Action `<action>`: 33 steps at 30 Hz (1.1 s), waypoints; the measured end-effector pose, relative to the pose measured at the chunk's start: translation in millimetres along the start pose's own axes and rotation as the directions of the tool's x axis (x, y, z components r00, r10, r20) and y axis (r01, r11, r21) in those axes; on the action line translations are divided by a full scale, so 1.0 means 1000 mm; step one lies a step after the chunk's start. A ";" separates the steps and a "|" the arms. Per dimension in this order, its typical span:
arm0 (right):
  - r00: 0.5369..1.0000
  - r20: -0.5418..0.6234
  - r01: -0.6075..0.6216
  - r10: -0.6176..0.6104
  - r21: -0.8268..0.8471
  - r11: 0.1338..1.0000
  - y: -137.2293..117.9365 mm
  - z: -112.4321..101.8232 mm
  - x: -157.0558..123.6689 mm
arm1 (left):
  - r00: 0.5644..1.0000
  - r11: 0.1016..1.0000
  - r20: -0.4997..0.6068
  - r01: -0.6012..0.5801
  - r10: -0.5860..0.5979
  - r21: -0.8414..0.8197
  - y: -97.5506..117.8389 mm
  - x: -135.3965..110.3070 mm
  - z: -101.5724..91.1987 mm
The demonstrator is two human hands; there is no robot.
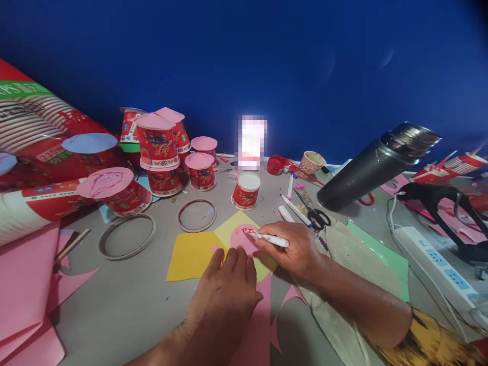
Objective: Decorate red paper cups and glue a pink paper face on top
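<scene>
In my right hand (292,246) is a white marker (274,239) with "acrylic" lettering, its red tip end at a rounded pink paper piece (240,236). My left hand (229,282) lies flat with fingers stretched over the lower part of that piece. Under it are a pale yellow sheet (232,222) and a darker yellow sheet (188,256). A longer pink strip (259,325) runs toward me beneath my left hand. Just beyond the papers stands an upturned red paper cup (246,193) with a white top.
Red cups with pink paper tops (158,147) stand at the left, near two tape rings (127,236) (196,214). On the right are scissors (318,216), a black thermos (369,168), a cloth (346,254), a green sheet (385,259) and a power strip (438,264).
</scene>
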State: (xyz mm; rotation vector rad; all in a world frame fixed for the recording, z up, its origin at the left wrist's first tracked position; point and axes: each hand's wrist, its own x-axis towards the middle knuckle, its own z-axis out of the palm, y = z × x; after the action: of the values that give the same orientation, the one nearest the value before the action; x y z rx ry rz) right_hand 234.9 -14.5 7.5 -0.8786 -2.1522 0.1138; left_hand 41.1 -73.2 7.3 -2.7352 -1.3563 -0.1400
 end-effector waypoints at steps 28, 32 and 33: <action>0.999 -0.025 -0.043 0.042 -0.058 0.997 -0.003 -0.008 -0.001 | 0.999 1.000 0.046 -0.008 0.009 -0.023 -0.002 -0.001 -0.001; 0.999 -0.006 -0.034 0.034 -0.055 0.998 -0.003 -0.007 0.001 | 0.999 0.999 0.044 -0.003 0.005 -0.035 -0.001 -0.001 -0.001; 1.000 -0.006 -0.031 0.030 -0.049 0.998 -0.003 -0.006 0.001 | 0.999 0.999 0.046 0.002 0.000 -0.036 -0.001 -0.001 -0.002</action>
State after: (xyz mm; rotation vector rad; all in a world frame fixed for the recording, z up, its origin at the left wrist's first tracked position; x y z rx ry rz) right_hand 236.7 -17.6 13.5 -0.9388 -2.1455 0.0747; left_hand 39.5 -73.6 8.8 -2.7840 -1.3797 -0.1034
